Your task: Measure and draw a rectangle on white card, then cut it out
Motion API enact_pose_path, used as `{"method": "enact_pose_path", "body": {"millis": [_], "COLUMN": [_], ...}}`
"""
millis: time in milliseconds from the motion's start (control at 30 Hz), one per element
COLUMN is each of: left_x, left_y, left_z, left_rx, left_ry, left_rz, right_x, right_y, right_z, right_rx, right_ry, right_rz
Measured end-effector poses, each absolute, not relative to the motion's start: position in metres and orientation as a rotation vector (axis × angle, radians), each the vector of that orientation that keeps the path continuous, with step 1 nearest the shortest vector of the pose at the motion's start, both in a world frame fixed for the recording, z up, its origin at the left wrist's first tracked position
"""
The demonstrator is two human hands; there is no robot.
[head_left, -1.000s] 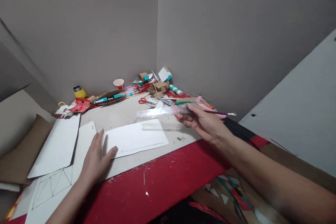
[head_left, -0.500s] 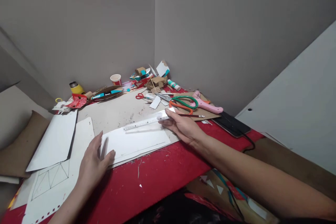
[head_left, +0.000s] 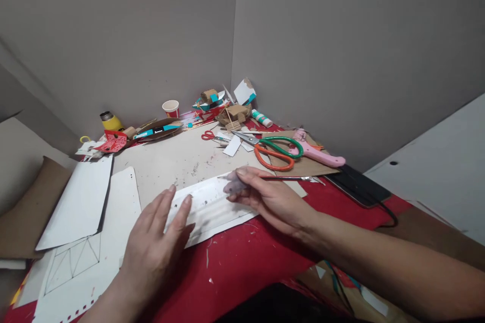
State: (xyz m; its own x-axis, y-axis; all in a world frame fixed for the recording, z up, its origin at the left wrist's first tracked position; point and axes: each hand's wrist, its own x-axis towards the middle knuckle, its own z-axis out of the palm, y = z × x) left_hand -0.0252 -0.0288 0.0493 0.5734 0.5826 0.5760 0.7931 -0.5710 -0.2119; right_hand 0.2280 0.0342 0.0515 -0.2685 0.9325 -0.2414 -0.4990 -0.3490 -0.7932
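In my right hand (head_left: 271,199) I hold a clear ruler (head_left: 206,202) and a dark red pencil (head_left: 288,178). The ruler lies along or just over a white sheet of paper (head_left: 227,220); whether it touches is not clear. The pencil points left, its far end past my hand. My left hand (head_left: 149,245) is over the sheet's left end, its fingers apart near the ruler's end. Part of the sheet is hidden by it. Large scissors (head_left: 278,154) with green and orange handles lie just beyond my right hand.
At left are paper sheets (head_left: 81,202), one with a drawn truss pattern (head_left: 74,262), and brown cardboard (head_left: 32,207). A paper cup (head_left: 171,108), cardboard models (head_left: 235,113), small red scissors (head_left: 208,135) and a pink glue gun (head_left: 318,154) stand or lie farther back. A black tablet-like slab (head_left: 364,189) lies right.
My left hand has moved right over the sheet, its fingers now near the ruler's end. My right hand has brought the ruler and pencil lower. The view has shifted slightly.
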Motion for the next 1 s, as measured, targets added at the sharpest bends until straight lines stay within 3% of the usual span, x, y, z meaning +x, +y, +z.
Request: {"method": "enact_pose_path", "body": {"millis": [133, 333, 533, 833, 1000], "left_x": [-0.034, -0.052, -0.053, -0.051, -0.05], "left_y": [-0.011, 0.013, 0.025, 0.031, 0.017], "left_z": [0.041, 0.024, 0.007, 0.012, 0.013], "left_rx": [-2.528, -2.553, -2.622, -2.799, -2.752], "left_ry": [-1.019, -1.078, -1.236, -1.236, -1.339], "left_rz": [-0.511, -0.479, -0.577, -0.874, -1.001], "right_x": [0.229, 0.248, 0.242, 0.256, 0.259], "right_y": [0.04, 0.083, 0.1, 0.106, 0.107], "right_z": [0.046, 0.044, 0.042, 0.011, 0.009], "right_rx": [-0.916, -1.147, -1.223, -0.518, -0.472], "right_ry": [-0.873, -1.258, -1.51, -2.437, -2.466], "right_rz": [1.85, 1.358, 1.07, 0.377, 0.339]}}
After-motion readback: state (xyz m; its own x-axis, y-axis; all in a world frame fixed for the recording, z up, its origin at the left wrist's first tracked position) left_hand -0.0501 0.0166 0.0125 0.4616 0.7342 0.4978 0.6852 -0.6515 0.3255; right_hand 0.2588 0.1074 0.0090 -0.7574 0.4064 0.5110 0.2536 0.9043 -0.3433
